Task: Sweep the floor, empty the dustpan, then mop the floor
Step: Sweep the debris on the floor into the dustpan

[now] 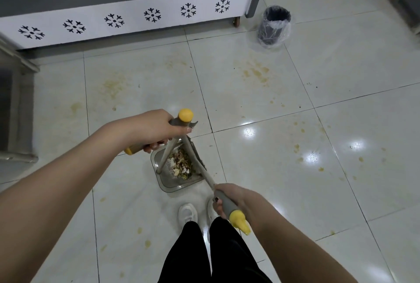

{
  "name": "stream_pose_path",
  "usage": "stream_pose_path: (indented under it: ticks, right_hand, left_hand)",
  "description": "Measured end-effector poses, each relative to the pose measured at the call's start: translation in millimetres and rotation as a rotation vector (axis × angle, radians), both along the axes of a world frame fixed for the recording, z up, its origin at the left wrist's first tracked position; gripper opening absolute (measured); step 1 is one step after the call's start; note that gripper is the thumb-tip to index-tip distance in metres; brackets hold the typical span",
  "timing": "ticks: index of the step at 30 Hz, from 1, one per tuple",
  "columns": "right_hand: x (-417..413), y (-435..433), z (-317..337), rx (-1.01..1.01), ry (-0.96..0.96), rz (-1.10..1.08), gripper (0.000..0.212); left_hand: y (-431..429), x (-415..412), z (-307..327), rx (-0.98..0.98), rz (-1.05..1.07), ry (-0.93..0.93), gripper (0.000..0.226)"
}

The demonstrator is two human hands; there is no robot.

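Two legs in black trousers [186,255] and a white shoe [187,212] are nearest to us, standing on the pale tiled floor [284,105]. Just above them our right hand [236,201] has its grip clamped on the grey, yellow-tipped end of the broom [204,173]. The broom's pole slants away to dark bristles [197,155] at the right side of the dustpan [168,188].

The dustpan sits on the floor right in front of our feet and holds a heap of dry scraps [180,164]. Its thin pole rises to our left hand [154,130], whose grip is clamped round the grey handle. A yellow cap [186,114] stands above the fingers and a second yellow tip pokes out below the wrist; we cannot tell how the two join.

Yellowish stains [256,72] dot the tiles ahead and to the right. Farther off on the right stands a dark waste bin [273,26] lined with clear plastic. Beside it, along the far edge, runs a white cabinet [136,32] marked with black snowflakes.
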State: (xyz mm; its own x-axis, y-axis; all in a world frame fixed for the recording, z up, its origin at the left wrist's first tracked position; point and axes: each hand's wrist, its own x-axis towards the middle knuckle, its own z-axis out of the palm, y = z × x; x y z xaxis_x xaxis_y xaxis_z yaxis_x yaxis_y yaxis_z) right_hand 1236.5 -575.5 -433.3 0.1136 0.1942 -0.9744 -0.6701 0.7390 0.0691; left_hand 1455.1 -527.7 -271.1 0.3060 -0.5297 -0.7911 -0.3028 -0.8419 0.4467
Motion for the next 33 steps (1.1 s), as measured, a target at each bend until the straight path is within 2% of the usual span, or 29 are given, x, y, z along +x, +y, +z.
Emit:
stream_pose_path:
  ticks: [7,14,18,23,27,30,33]
  right_hand:
    - [-11,-72,39,0.173,-0.041,-0.041,0.050]
    - [-13,-78,41,-0.117,0.027,0.169,0.038]
    - [-3,-46,26,-0.262,0.044,0.176,0.030]
    - [9,-7,19,-0.141,0.014,0.111,0.027]
    - [4,-33,31,0.060,-0.026,0.068,0.047]
    - [-7,-66,41,0.031,0.011,0.135,0.048]
    - [-18,-73,47,-0.080,0.043,0.220,0.043]
  left_hand:
    - [9,5,-1,-0.025,0.013,0.016,0.036]
    - [32,11,-5,-0.026,0.009,0.003,0.038]
    - [43,12,-7,-0.030,-0.001,-0.013,0.038]
    - [59,9,-11,-0.053,0.008,-0.047,0.039]
    - [77,11,-14,-0.069,0.070,-0.022,0.037]
    - [87,9,-16,-0.064,0.097,0.003,0.037]
    - [91,4,-15,-0.067,0.110,0.016,0.038]
